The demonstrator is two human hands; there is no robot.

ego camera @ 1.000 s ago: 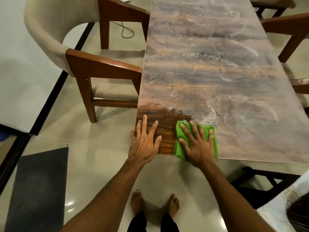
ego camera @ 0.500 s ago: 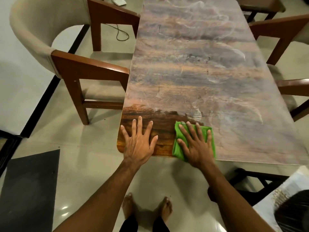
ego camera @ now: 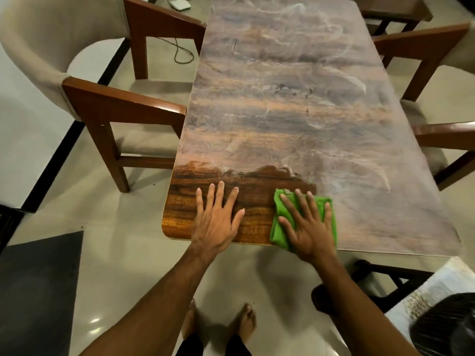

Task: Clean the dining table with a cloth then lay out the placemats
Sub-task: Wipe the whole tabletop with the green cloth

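A long wooden dining table (ego camera: 295,104) stretches away from me, dusty and grey over most of its top, with a dark wiped patch at the near left corner. My right hand (ego camera: 307,227) lies flat with spread fingers on a folded green cloth (ego camera: 330,217) at the near edge, right at the border between the wiped patch and the dust. My left hand (ego camera: 218,219) rests flat on the wiped wood beside it, fingers straight. No placemats are in view.
A cushioned wooden armchair (ego camera: 84,98) stands at the table's left side and two more chairs (ego camera: 421,47) at the right. A dark floor mat (ego camera: 36,291) lies at lower left. A white patterned cloth (ego camera: 434,291) shows at lower right, and a cable (ego camera: 182,52) on the floor.
My right hand has slid the cloth a little to the right along the near edge, widening the wiped strip. My view has shifted so more of the table's near left corner shows.
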